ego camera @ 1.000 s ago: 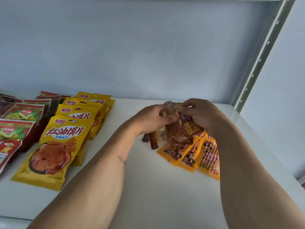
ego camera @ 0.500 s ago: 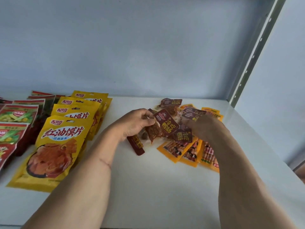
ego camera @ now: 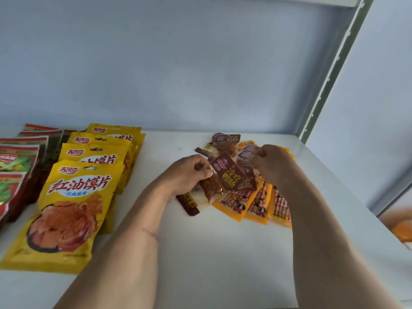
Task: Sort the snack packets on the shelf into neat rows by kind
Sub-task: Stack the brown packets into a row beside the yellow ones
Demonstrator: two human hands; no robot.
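Observation:
My left hand (ego camera: 189,175) grips a small brown snack packet (ego camera: 225,175) with yellow lettering, holding it tilted above the white shelf (ego camera: 211,253). More brown packets (ego camera: 229,139) lie in a loose pile behind it. My right hand (ego camera: 269,163) pinches one of those brown packets (ego camera: 247,152) at the pile's right side. Under both hands several small orange packets (ego camera: 240,201) fan out on the shelf. A row of large yellow packets (ego camera: 73,208) overlaps from front to back at the left.
Red and green packets (ego camera: 15,161) lie in a row at the far left edge. A perforated metal upright (ego camera: 330,72) rises at the shelf's back right corner. A blurred orange object (ego camera: 403,228) shows beyond the right edge.
Both hands were together on one brown packet. They have parted: my left hand now holds that packet lower and to the left, while my right hand has reached into the pile.

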